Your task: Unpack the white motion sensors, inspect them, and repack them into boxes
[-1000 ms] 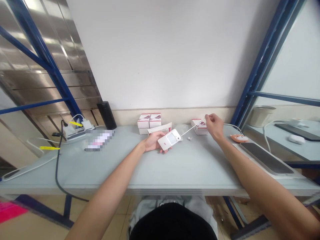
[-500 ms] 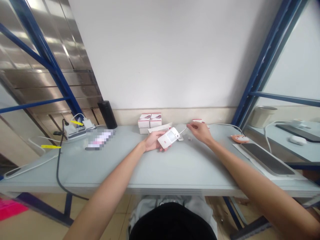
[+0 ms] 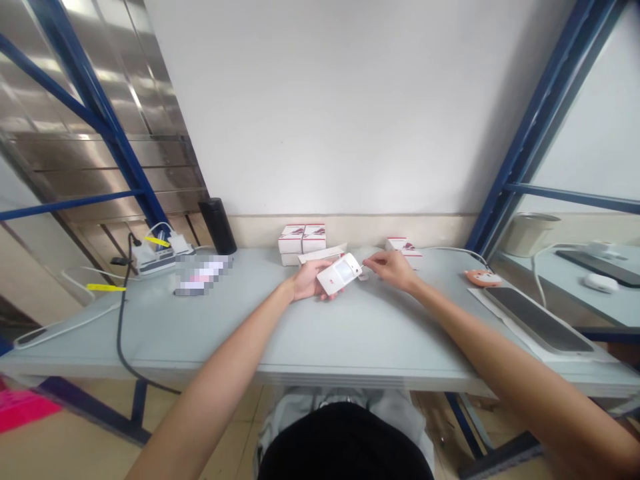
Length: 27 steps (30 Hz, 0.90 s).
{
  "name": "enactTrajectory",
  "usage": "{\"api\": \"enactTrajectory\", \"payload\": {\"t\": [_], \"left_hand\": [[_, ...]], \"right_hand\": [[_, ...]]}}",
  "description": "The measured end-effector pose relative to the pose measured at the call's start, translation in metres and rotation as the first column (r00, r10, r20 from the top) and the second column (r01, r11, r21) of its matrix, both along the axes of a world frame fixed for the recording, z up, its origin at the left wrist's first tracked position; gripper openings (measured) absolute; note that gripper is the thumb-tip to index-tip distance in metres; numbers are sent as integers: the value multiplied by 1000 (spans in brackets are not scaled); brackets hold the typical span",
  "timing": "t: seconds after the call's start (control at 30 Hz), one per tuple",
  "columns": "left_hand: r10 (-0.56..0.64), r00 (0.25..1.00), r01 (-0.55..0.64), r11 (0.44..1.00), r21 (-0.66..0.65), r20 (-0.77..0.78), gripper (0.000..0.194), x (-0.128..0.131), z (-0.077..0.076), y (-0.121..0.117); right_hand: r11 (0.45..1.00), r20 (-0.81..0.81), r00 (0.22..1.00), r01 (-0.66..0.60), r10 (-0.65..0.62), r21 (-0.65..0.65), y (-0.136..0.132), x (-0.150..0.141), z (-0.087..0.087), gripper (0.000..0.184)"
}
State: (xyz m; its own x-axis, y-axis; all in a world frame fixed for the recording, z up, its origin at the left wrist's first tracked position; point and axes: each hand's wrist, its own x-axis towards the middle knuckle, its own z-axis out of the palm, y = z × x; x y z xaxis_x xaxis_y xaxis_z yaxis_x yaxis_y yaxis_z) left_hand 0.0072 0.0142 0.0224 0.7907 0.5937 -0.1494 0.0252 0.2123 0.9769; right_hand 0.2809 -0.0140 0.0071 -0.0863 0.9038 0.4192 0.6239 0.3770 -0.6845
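Hands (image 3: pixel 309 280) (image 3: pixel 393 270) at tilted white case: pale window (image 3: pixel 344 270), red mark (image 3: pixel 333 282).

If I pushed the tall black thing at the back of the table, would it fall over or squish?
The tall black thing might well tip, since it stands on end and is much taller than wide. Its straight, crisp edges suggest it's stiff, so probably no squishing.
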Motion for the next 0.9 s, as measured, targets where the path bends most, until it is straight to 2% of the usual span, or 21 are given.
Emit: {"api": "enactTrajectory", "payload": {"t": [0.17, 0.37, 0.43, 0.6, 0.67, 0.73, 0.83, 0.9], "left_hand": [[-21, 1000, 21, 1000, 13, 0, 59, -1, -3, 4], [-8, 999, 7, 1000, 10, 42, 54, 2, -6, 6], [-5, 999, 4, 1000, 6, 41, 54, 3, -7, 6], [18, 999, -17, 1000, -18, 52, 57, 3, -7, 6], [19, 998, -18, 1000, -13, 63, 57, 3, -7, 6], [14, 997, -13, 1000, -11, 77, 57, 3, -6, 6], [14, 996, -13, 1000, -19, 84, 57, 4, -6, 5], [20, 997, -18, 1000, -25, 78, 56, 4, -6, 6]], "right_hand": [[995, 7, 995, -98, 98, -2, -3, -6, 0, 43], [996, 12, 998, -62, 61, 70, -3, -10, 3, 45], [992, 64, 996, -69, 63, 106, -2, -6, 4, 45], [990, 271, 961, -91, 60, 105, 4, 12, -1, 66], [993, 293, 955, -74, 43, 95, 7, 16, -5, 60], [994, 271, 962, -55, 29, 90, 9, 17, -8, 46], [995, 200, 980, -5, -15, 101, 12, 18, -7, 27], [992, 127, 990, 50, -65, 118, 14, 20, -3, 20]]}}
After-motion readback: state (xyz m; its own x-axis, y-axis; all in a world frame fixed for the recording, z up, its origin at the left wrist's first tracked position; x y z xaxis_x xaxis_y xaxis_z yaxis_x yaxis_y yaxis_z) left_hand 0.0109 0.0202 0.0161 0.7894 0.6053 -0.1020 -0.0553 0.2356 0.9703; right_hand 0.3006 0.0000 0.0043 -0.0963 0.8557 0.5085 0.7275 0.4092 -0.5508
